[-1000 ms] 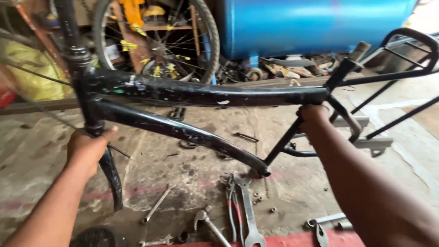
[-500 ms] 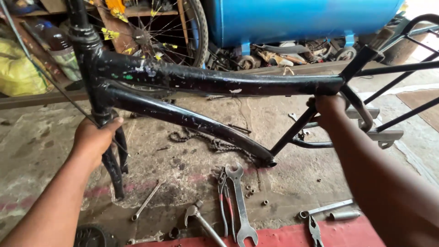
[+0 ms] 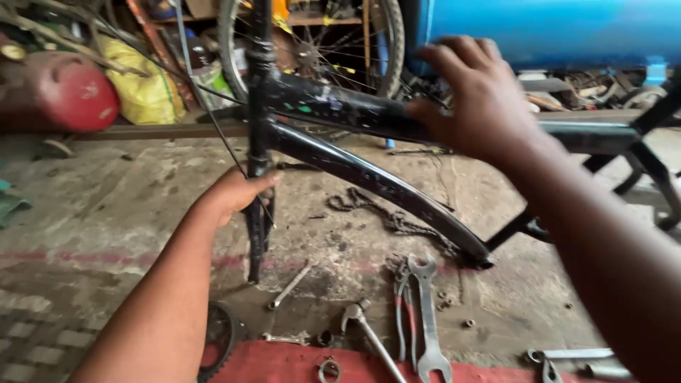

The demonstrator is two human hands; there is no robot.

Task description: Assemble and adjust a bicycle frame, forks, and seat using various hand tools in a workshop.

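A black bicycle frame (image 3: 376, 181) stands over the dirty concrete floor, head tube to the left. My left hand (image 3: 234, 195) is closed around the top of its fork (image 3: 255, 241), just below the head tube. My right hand (image 3: 475, 99) hovers at the middle of the top tube (image 3: 333, 106), fingers spread; the thumb touches the tube and the fingers are not closed around it. The rear part of the frame (image 3: 638, 149) runs off to the right behind my right forearm.
Wrenches (image 3: 425, 312), a hammer-like tool (image 3: 365, 326), a loose chain (image 3: 383, 213) and small nuts lie on the floor below the frame. A sprocket (image 3: 216, 333) sits by a red cloth (image 3: 284, 365). Behind stand a bicycle wheel (image 3: 312, 42), blue drum (image 3: 553, 28), red tank (image 3: 67, 92) and yellow bag (image 3: 142, 85).
My right hand has let go of the frame near the seat tube and moved forward to the top tube, fingers now spread. My left hand keeps its grip on the fork.
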